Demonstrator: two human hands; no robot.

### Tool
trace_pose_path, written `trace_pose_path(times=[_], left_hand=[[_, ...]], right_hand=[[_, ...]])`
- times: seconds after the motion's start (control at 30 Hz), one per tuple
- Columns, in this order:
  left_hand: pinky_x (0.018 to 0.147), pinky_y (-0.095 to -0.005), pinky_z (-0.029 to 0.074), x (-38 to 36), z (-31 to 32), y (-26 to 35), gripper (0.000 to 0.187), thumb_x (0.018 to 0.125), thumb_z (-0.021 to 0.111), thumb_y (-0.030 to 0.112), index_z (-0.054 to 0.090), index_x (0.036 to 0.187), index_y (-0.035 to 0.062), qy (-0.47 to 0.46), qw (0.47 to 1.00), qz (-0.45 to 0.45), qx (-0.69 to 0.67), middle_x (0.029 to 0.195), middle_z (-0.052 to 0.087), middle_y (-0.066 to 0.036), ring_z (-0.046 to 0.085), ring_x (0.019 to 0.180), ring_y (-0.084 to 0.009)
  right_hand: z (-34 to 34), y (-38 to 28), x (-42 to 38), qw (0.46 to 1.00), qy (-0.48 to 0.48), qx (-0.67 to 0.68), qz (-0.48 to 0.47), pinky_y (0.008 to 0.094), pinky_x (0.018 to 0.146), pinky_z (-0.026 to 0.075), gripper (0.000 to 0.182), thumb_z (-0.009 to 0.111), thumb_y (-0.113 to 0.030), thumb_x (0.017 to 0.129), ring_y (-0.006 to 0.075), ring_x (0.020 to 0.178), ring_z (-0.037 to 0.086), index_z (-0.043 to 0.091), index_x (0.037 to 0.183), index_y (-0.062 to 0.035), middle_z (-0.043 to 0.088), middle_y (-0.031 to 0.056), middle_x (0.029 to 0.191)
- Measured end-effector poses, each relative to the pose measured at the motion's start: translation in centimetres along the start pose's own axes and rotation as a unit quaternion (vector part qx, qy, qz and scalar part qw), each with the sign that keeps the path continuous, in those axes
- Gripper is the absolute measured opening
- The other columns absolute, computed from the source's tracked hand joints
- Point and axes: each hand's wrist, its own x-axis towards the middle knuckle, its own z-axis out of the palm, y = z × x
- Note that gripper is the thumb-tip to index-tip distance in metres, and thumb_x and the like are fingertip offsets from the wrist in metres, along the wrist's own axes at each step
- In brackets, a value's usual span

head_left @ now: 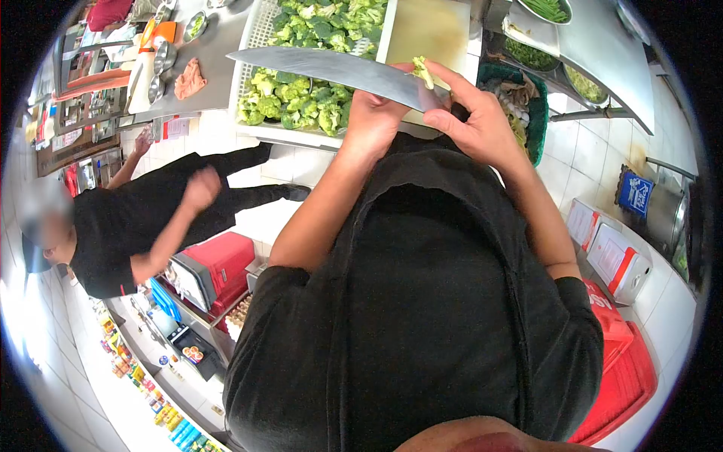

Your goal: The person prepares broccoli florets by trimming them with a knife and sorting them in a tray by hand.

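Observation:
A large chef's knife (324, 68) lies across the view, its tip pointing left over a white crate of cut broccoli (301, 105). My right hand (482, 124) is closed around the heel end of the knife; the handle is hidden. Beside my right index fingertip, a small broccoli piece (422, 71) sits against the top of the blade. Just under the blade, my left hand (376, 120) is curled, close to or touching the steel. The blade covers part of its fingers, and what they hold cannot be made out.
Right of the crate is a pale cutting board (425, 34). A green bin (538, 120) with scraps stands below it, near a steel table (602, 56) at right. Another person in black (151, 215) stands at left. A red container (226, 264) is behind them.

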Motion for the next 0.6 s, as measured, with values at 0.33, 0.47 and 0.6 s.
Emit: trace_pose_path(times=[0.33, 0.47, 0.6], left_hand=[[0.089, -0.0306, 0.051, -0.1, -1.1, -1.3, 0.025, 0.089, 0.063, -0.006, 0.062, 0.113, 0.0003, -0.064, 0.996, -0.011, -0.056, 0.106, 0.069, -0.008, 0.065, 0.099, -0.0159], [0.087, -0.0306, 0.050, -0.3, -0.8, -0.8, 0.025, 0.090, 0.062, -0.005, 0.061, 0.113, 0.0021, -0.077, 0.993, -0.025, -0.089, 0.107, 0.066, -0.007, 0.063, 0.098, -0.0152], [0.081, -0.0276, 0.048, -0.6, -1.1, -0.6, 0.026, 0.090, 0.062, -0.003, 0.061, 0.115, 0.0028, -0.085, 0.985, -0.061, -0.140, 0.108, 0.064, -0.005, 0.060, 0.095, -0.0128]], right_hand=[[1.0, 2.4, 0.4, 0.996, 0.013, 0.085, 0.014, 0.0294, 0.091, 0.049, 0.053, 0.076, -0.034, 0.087, 0.0142, 0.099, 0.063, 0.061, 0.131, -0.0076, 0.070, 0.0078, 0.112], [1.4, 2.7, 0.3, 0.996, 0.052, 0.051, -0.057, 0.0280, 0.089, 0.049, 0.051, 0.077, -0.032, 0.087, 0.0115, 0.096, 0.061, 0.061, 0.130, -0.0073, 0.069, 0.0059, 0.109], [1.6, 2.5, 0.1, 0.994, 0.052, 0.079, -0.048, 0.0274, 0.088, 0.049, 0.050, 0.077, -0.030, 0.087, 0.0103, 0.096, 0.061, 0.062, 0.129, -0.0072, 0.070, 0.0050, 0.107]])
